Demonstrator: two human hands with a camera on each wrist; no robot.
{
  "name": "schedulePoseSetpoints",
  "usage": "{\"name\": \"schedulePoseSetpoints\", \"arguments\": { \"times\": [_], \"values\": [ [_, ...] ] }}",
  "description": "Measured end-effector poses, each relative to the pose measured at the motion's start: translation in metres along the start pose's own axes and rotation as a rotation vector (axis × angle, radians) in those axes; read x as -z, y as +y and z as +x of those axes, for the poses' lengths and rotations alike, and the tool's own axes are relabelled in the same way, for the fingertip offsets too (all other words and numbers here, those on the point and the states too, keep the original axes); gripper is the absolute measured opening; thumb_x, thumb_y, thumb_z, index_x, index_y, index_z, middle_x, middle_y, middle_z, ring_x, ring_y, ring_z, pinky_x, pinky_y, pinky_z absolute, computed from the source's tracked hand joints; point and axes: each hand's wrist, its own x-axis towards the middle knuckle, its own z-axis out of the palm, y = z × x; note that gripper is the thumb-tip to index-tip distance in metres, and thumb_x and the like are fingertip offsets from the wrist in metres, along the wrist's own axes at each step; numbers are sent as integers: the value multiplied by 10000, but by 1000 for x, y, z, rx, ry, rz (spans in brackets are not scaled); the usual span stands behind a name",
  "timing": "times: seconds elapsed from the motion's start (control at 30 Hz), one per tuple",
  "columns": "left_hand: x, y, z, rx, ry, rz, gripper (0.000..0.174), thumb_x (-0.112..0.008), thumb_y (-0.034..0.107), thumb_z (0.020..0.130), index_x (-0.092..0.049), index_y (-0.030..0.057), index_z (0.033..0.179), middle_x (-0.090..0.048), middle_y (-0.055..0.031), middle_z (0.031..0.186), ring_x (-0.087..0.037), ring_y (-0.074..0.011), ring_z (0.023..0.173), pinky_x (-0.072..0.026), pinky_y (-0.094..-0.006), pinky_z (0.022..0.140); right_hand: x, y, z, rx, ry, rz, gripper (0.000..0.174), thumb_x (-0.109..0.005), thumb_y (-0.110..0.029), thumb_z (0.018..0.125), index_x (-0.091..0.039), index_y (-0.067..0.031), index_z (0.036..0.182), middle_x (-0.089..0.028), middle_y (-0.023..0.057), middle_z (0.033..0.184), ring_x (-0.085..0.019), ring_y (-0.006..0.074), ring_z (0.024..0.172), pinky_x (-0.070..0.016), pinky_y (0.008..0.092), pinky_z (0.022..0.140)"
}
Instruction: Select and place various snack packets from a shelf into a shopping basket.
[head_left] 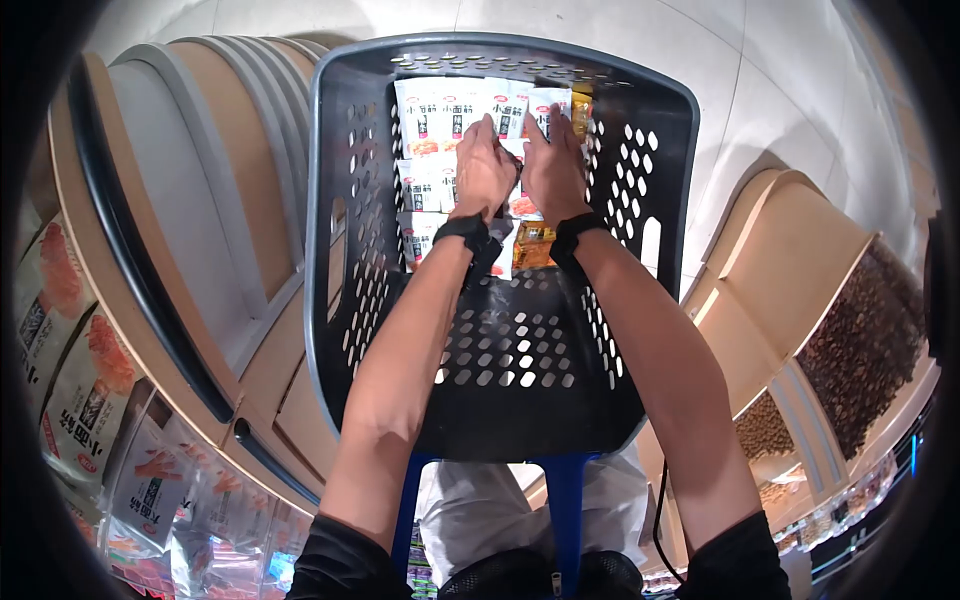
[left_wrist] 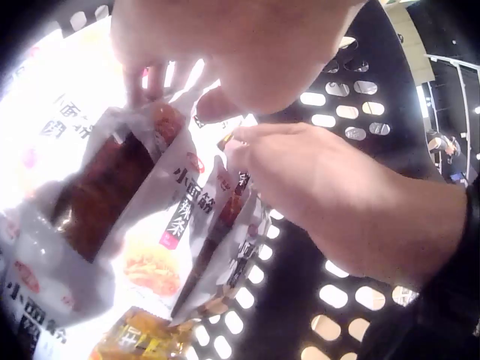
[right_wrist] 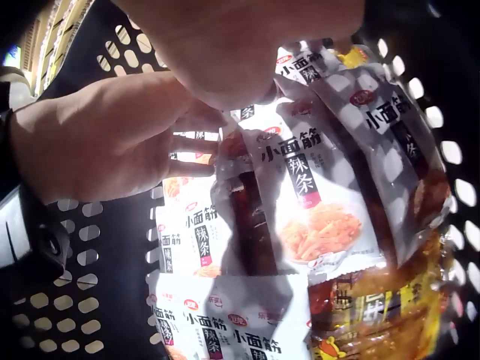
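Note:
White snack packets [head_left: 420, 185] with dark print and reddish food pictures lie in rows inside a dark plastic basket [head_left: 505, 425]. Over the middle of the rows is my left hand [head_left: 487, 168], its fingers stretched forward onto the packets. Beside it, on the right, my right hand [head_left: 553, 165] lies with extended fingers against the packets by the basket's right side. In the right wrist view, the left hand [right_wrist: 105, 135] has straight fingers at the side of an upright packet [right_wrist: 315, 202]. The right hand's fingertips are partly hidden among packets in the left wrist view.
Yellow-orange packets [head_left: 535, 243] sit at the near right of the rows. On the left stands a curved wooden shelf [head_left: 250, 150] with more snack packets [head_left: 85, 400] below it. A wooden bin of dark pieces [head_left: 865, 345] is at the right. Blue legs [head_left: 563, 515] show under the basket.

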Motion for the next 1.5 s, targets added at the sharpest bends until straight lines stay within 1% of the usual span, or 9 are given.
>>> {"name": "schedulePoseSetpoints", "arguments": {
  "times": [0.47,0.67,0.8,0.93,1.0,1.13,1.2,1.47,1.5],
  "values": [
    [23,-9,-9,116,192,261,553,-561,52,740,-447,33,1280,-347,-244,1354,-382,-397,1193,-359,-461,973,24,-10,-6,-459,-129,-17,647,-551,-257,840,-294,30,1360,-262,258,1418,-303,427,1282,-344,475,1012],
    [17,-23,-10,77,-147,475,678,-591,87,750,-339,74,1380,-276,-182,1429,-351,-367,1229,-349,-463,981,25,-22,-31,-543,-197,4,800,-609,-133,732,-192,37,1393,-249,270,1419,-325,455,1265,-346,433,1041],
    [13,-33,-17,-26,-106,312,666,-548,113,748,-319,9,1365,-300,-287,1372,-402,-428,1122,-393,-468,904,21,-1,-36,-654,-261,82,722,-580,-116,817,-178,26,1400,-308,242,1398,-397,400,1236,-412,425,985],
    [24,-18,-35,69,65,437,743,-613,150,731,-262,6,1370,-297,-283,1312,-374,-427,1146,-367,-461,929,27,-8,-34,-649,-231,16,655,-546,-123,861,-192,32,1390,-346,234,1368,-463,392,1172,-445,420,942],
    [26,-11,-39,439,-187,428,775,-636,159,740,-219,-24,1368,-266,-261,1329,-385,-419,1151,-366,-461,939,27,-14,-32,-689,-214,42,610,-544,-119,860,-231,44,1358,-360,243,1344,-483,399,1143,-456,423,922],
    [23,-1,-49,581,-307,297,907,-645,172,742,-77,-6,1427,-275,-285,1302,-482,-442,1059,-376,-458,937,25,-22,-29,-857,-258,92,465,-543,-97,853,-334,72,1233,-373,267,1293,-545,409,1050,-481,432,870],
    [13,-10,-55,510,-337,379,954,-655,212,744,-30,9,1436,-266,-364,1295,-534,-463,999,-463,-423,857,8,-12,-46,-797,-232,55,433,-545,-90,848,-352,72,1201,-406,274,1264,-561,409,1020,-484,436,857],
    [9,8,-65,284,-232,493,819,-624,148,745,-182,22,1424,-329,-274,1336,-420,-386,1161,-349,-420,950,11,5,-67,-709,-559,-3,277,-542,-206,853,-588,25,999,-632,223,985,-611,367,936,-487,449,807],
    [7,6,-65,66,-277,461,746,-600,118,760,-236,34,1406,-320,-238,1363,-414,-363,1177,-334,-428,964,10,1,-66,-714,-495,2,302,-547,-251,854,-609,32,942,-638,233,942,-613,379,924,-485,449,815]
  ]
}}
